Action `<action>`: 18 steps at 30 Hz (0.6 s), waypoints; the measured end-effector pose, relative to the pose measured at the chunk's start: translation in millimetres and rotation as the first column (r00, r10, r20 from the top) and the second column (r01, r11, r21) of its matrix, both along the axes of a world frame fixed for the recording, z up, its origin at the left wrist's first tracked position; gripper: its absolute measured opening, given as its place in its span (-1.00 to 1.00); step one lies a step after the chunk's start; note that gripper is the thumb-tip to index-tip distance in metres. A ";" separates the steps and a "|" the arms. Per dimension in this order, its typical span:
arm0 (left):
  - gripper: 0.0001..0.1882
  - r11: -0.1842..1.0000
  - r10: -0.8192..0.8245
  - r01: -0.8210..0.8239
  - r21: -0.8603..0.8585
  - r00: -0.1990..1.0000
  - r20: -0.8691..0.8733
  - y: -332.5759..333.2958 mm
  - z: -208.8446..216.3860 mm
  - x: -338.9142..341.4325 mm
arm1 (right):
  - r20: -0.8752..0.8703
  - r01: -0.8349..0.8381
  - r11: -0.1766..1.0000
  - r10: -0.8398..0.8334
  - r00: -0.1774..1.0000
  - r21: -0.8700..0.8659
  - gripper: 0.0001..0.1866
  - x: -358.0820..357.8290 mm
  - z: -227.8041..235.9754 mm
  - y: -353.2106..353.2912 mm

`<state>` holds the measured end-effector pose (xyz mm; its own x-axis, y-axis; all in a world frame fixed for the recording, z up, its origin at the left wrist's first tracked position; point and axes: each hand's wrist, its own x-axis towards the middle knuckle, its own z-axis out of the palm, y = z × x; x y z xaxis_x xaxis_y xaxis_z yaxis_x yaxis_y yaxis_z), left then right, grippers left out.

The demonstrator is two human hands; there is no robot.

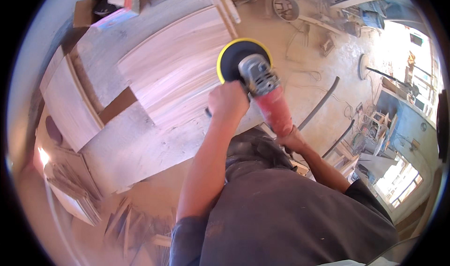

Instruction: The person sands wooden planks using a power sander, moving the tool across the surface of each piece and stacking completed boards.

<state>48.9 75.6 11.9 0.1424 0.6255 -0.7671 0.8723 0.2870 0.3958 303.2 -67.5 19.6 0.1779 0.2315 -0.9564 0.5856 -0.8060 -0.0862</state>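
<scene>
Got dark shirt [290, 214] closest, then right hand [293, 142] wrapped round rear of red sander [270, 103], left hand [228, 99] curled tight round side handle [208, 112]. Can see round black disc [230, 62] up front, yellow rim, grey metal head [258, 74], over panel's right edge; can't tell if touching. Note panel [183, 71]: pale wood, streaky pinkish grain, lying flat on dusty whitish table [140, 156]. Also spot dark curved hose [321, 102] on tan, powdery floor [255, 24], open cardboard box [117, 18], round bucket [275, 8], bright window [398, 179] off right.
</scene>
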 end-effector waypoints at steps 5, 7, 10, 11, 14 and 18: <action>-0.74 0.993 0.029 -0.031 0.114 0.999 0.018 45.5 -9.9 -16.9 | -0.067 0.089 0.977 -0.077 0.995 0.193 -0.87 -5.6 -20.5 31.1; -0.74 0.995 0.045 -0.046 0.087 0.999 0.009 54.6 -6.2 -26.7 | -0.074 0.063 0.979 -0.050 0.996 0.193 -0.88 -18.1 -13.8 51.2; -0.73 0.990 0.094 -0.092 0.109 0.996 -0.010 51.0 -4.8 -49.6 | -0.120 0.047 0.981 -0.024 0.992 0.187 -0.85 -35.6 -10.6 63.3; -0.73 0.989 0.113 -0.110 0.101 0.993 -0.025 47.4 -4.7 -59.9 | -0.119 0.005 0.983 0.017 0.993 0.185 -0.85 -43.9 -9.1 65.7; -0.73 0.983 0.164 -0.155 0.093 0.982 -0.095 26.4 -1.1 -96.7 | -0.114 -0.141 0.974 0.163 0.980 0.180 -0.83 -83.5 -2.6 70.9; -0.76 0.979 0.196 -0.179 0.100 0.962 -0.192 -16.6 -6.6 -142.5 | -0.129 -0.381 0.749 0.522 0.843 0.542 -0.73 -106.5 -38.9 43.0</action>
<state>-93.6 59.0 5.3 -0.1339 0.6875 -0.7137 0.8696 0.4269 0.2481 196.7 -24.5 -19.3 -0.3012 0.6561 -0.6919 0.7681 -0.2631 -0.5838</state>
